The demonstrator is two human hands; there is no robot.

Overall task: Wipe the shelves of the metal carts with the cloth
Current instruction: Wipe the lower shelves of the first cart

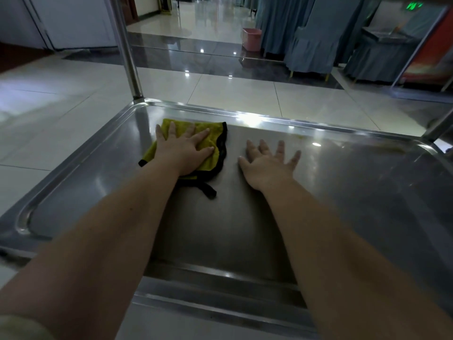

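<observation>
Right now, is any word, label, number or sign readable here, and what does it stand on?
None can be read.
Green lit sign high on the far wall, top right: too blurred to read.
Metal shelf, yellow cloth, pink bin: no text visible.
</observation>
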